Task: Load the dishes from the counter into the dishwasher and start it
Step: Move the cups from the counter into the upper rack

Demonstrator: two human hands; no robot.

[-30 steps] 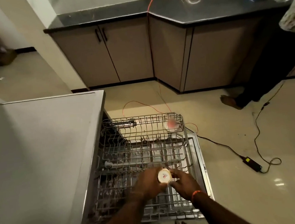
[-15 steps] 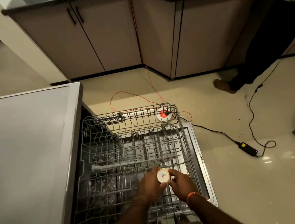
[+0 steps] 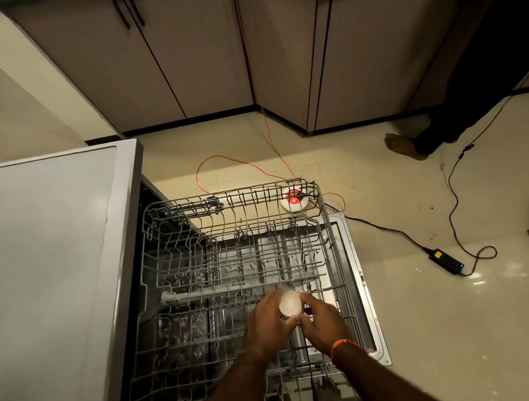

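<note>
The dishwasher stands at the left with its door folded down and its wire racks pulled out over it. Above the near right part of the upper rack, my left hand and my right hand together hold a small round white cup, its pale circular face turned up toward me. The left fingers wrap its left side, the right fingers pinch its right side. The racks look bare of dishes.
An orange cord runs down the beige cabinets to a white socket with a red light behind the rack. A black cable and adapter lie on the tiled floor at right. Another person's bare foot stands near the cabinets.
My head has tilted further down, so the counter top left the view. The cup turned in my hands; its printed mark no longer shows. Both hands stayed over the rack.
</note>
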